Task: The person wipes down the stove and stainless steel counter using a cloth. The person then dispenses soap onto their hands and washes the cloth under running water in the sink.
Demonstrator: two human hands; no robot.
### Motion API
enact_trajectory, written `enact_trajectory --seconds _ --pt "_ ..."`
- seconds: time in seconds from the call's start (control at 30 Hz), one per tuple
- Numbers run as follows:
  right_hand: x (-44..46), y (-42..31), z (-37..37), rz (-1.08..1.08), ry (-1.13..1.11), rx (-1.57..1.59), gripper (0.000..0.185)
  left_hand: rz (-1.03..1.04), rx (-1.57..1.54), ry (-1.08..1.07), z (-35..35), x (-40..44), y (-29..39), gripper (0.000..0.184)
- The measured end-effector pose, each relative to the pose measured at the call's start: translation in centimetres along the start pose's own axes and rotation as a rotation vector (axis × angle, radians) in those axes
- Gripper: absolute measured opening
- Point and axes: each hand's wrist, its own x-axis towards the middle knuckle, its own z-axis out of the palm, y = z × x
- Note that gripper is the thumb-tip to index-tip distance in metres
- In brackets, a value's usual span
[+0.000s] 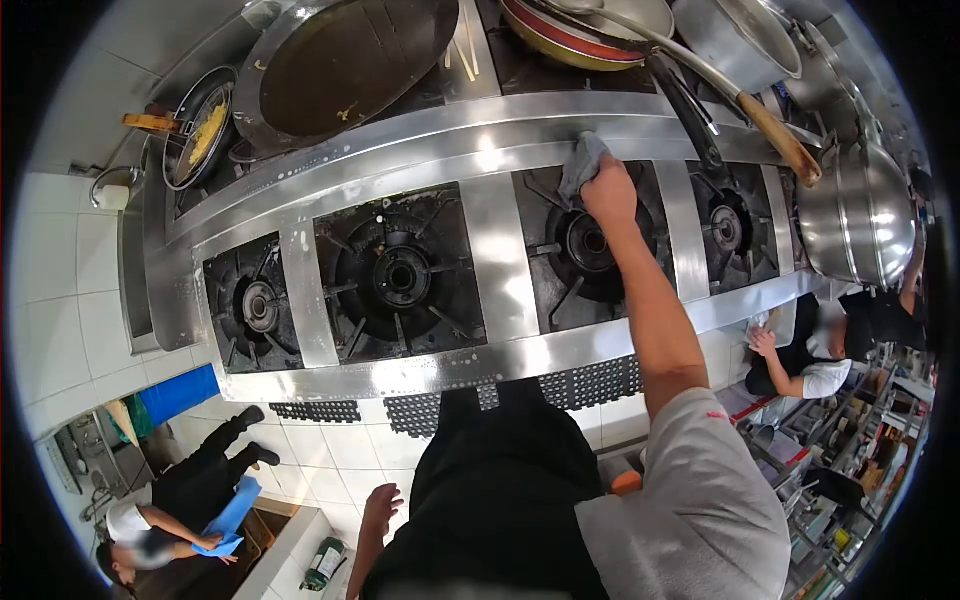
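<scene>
My right hand (609, 193) is closed around a grey cloth (581, 168). The cloth presses against the steel ledge (440, 163) behind the front burners, above the burner (590, 241) right of centre. My right arm stretches over the stove's front edge. Low beside my body hangs my left hand (381, 508), apart from the stove, with its fingers partly spread and nothing in them. Wet drops and streaks show on the steel at the left of the stove.
Behind the ledge stand a large dark pan (350, 70), a strainer with yellow food (205, 135), and stacked pans (590, 35). A wooden-handled utensil (780, 135) juts forward near a steel pot (860, 215). One person (190, 500) is at lower left, another (810, 355) at right.
</scene>
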Motion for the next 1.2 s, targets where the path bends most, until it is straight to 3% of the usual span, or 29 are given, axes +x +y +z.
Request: enact_trajectory --seconds 0.1,0.2,0.27,0.33,0.4,0.53,0.63,0.7,0.77,0.8,0.87,0.97,1.0,1.1,1.13,1.2 --pt "-0.3 -5.4 -4.0 -0.245 -0.237 -0.067 0.039 0.02 0.036 0.028 1.7 -2.3 1.1 0.047" --pt "-1.4 -9.4 -0.5 -0.271 -0.085 0.189 0.052 0.047 0.034 0.05 1.3 -1.8 1.2 0.047" --pt "-2.6 -11.2 5.4 -0.378 -0.105 0.136 0.066 0.083 0.066 0.086 1.3 -2.1 2.3 0.049" --pt "-7.0 -13.9 6.3 -0.426 0.016 -0.027 0.074 0.098 0.063 0.119 1.4 -2.3 3.5 0.05" --pt "-12.9 -15.1 4.4 -0.452 -0.149 0.067 0.074 0.1 0.085 0.123 1.0 -1.5 4.0 0.049" --pt "-26.3 -12.2 -0.4 -0.499 -0.337 0.179 0.059 0.111 0.103 0.094 1.6 -0.9 5.7 0.047" --pt "-26.1 -9.6 -2.3 -0.474 -0.614 0.277 0.049 0.167 0.123 0.086 2.7 -1.6 6.9 0.044" --pt "-20.5 -9.4 -0.8 -0.396 -0.449 0.346 0.043 0.163 0.144 0.062 2.6 -1.0 6.7 0.043" --pt "-11.7 -11.4 -1.3 -0.454 -0.337 0.087 0.046 0.162 0.133 0.069 2.7 -1.2 6.6 0.04" --pt "-9.2 -11.6 -1.0 -0.503 -0.088 0.161 0.052 0.158 0.142 0.077 2.7 -1.7 6.6 0.039" --pt "-7.2 -9.8 5.0 -0.608 0.065 -0.008 0.058 0.157 0.161 0.082 2.7 -2.6 6.7 0.039" --pt "-13.9 -10.1 3.5 -0.53 0.018 -0.017 0.058 0.128 0.153 0.126 2.2 -3.4 5.9 0.038" --pt "-17.4 -9.8 2.4 -0.465 -0.139 0.087 0.055 0.129 0.152 0.132 2.1 -3.5 5.6 0.037" --pt "-29.5 -7.2 -1.0 -0.596 -0.3 0.172 0.043 0.115 0.17 0.069 1.4 -3.1 4.5 0.036" --pt "-32.1 -6.0 -2.0 -0.588 -0.221 0.297 0.035 0.125 0.185 0.035 1.4 -2.9 4.1 0.036" --pt "-32.8 -2.5 -4.4 -0.465 -0.324 0.276 0.029 0.127 0.249 0.061 2.1 -2.1 4.2 0.036"
